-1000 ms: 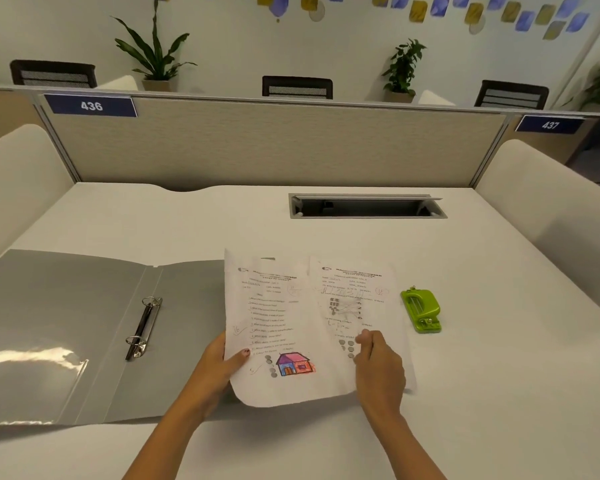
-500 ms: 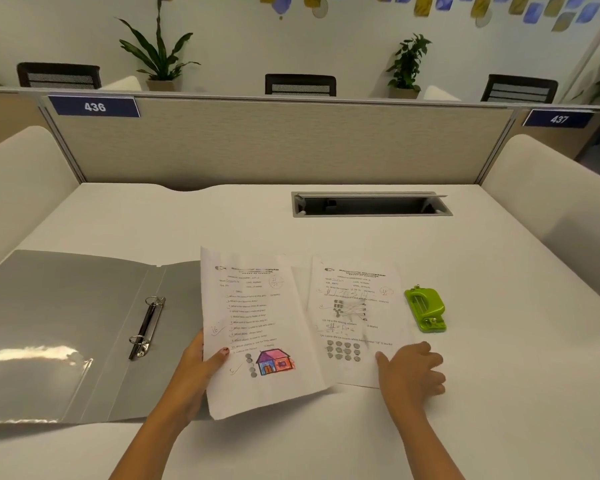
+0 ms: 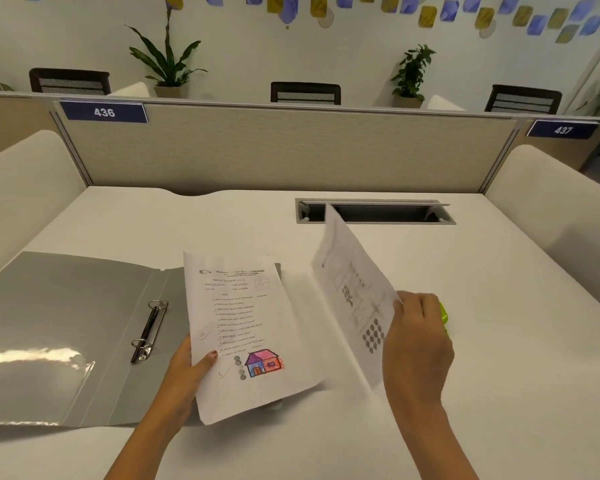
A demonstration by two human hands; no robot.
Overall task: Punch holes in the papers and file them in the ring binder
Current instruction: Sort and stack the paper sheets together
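My left hand grips the left edge of a worksheet with a coloured house drawing, held just above the desk and over the right flap of the open grey ring binder. The binder's metal rings stand shut along its spine. My right hand pinches the right edge of a second worksheet with grey dots, lifted and tilted up on its edge. The green hole punch lies right behind my right hand, mostly hidden by it.
A recessed cable tray is set into the white desk at the back. A beige partition closes the far side, with padded side screens left and right. Chairs and potted plants stand beyond.
My right hand has picked the dotted worksheet up off the desk and tipped it upright. The left hand has carried the house sheet slightly left, further over the binder.
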